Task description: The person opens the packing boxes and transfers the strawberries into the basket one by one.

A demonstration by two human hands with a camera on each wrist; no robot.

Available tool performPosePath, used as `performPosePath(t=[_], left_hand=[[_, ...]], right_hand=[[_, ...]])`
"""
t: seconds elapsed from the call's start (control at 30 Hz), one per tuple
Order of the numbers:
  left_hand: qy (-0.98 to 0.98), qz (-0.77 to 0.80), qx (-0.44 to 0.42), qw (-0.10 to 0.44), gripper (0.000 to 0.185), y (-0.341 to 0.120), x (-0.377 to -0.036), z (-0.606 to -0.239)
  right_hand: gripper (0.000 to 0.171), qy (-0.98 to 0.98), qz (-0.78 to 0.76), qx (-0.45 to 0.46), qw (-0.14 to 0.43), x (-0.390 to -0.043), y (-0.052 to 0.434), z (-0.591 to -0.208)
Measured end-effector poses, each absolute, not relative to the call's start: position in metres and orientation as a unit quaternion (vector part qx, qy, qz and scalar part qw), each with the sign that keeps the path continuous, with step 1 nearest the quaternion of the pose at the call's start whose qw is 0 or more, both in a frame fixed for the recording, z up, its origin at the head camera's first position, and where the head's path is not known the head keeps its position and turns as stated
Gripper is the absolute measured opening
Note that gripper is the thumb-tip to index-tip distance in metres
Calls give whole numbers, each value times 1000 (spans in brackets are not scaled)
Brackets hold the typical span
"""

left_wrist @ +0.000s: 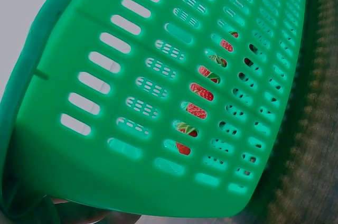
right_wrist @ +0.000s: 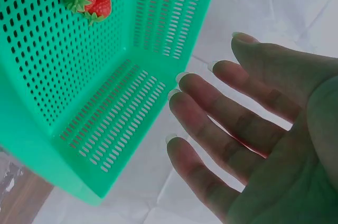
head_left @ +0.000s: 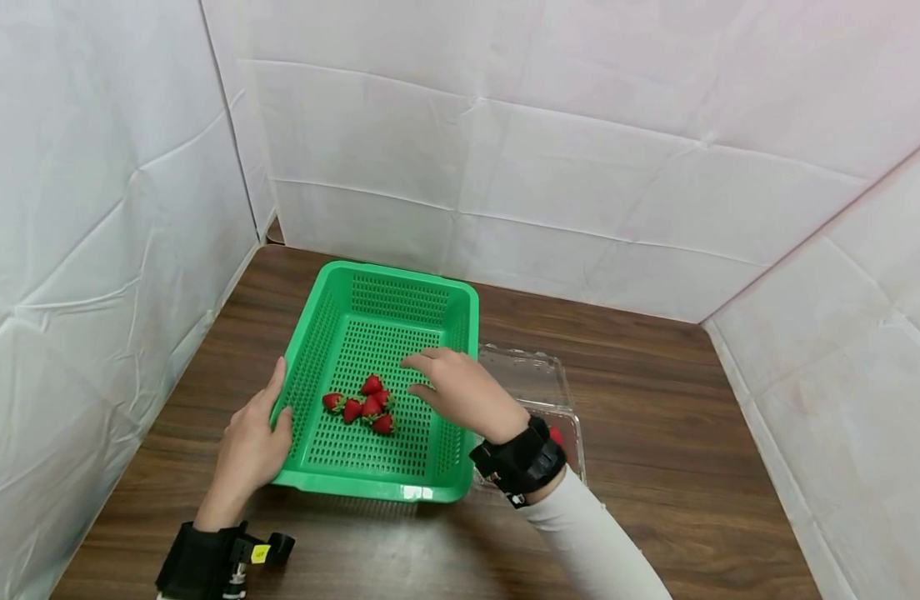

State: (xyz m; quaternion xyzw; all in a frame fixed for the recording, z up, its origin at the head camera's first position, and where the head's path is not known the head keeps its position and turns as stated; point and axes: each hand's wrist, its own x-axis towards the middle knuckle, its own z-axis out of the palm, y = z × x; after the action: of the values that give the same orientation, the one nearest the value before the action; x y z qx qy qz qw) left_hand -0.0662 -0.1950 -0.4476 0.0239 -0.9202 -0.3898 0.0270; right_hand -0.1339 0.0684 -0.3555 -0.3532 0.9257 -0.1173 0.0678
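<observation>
Green perforated plastic basket [head_left: 400,300] – one, on a wood-grain tabletop [head_left: 655,417]. Strawberries [head_left: 372,407], six, red with green leaf caps – clustered on the basket's floor. Left hand [head_left: 253,442]: at the basket's left rim, gripping it. Right hand [head_left: 463,387]: over the basket's right side, empty, fingers extended and parted. Clear plastic clamshell [head_left: 577,442], lid raised: just right of the basket, a red fruit [head_left: 556,436] partly visible inside.

Right hand [right_wrist: 274,160] spread — near green basket [right_wrist: 145,57] — red strawberries [right_wrist: 99,3] clustered inside.
</observation>
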Motion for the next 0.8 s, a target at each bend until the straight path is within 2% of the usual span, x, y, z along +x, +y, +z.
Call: performPosePath(t=[0.2,0.37,0.8], left_hand=[[-921,-389,22,27,68,-195,-66,-448],[-921,-389,25,24,69,-195,-67,-447],[-920,-390,23,22,68,-196,-67,-448]], right_hand=[[34,930,-133,-340,29,-124,87,-353],[25,935,-133,-329,-10,-117,103,-354],[13,946,-138,-295,1,-104,138,-360]])
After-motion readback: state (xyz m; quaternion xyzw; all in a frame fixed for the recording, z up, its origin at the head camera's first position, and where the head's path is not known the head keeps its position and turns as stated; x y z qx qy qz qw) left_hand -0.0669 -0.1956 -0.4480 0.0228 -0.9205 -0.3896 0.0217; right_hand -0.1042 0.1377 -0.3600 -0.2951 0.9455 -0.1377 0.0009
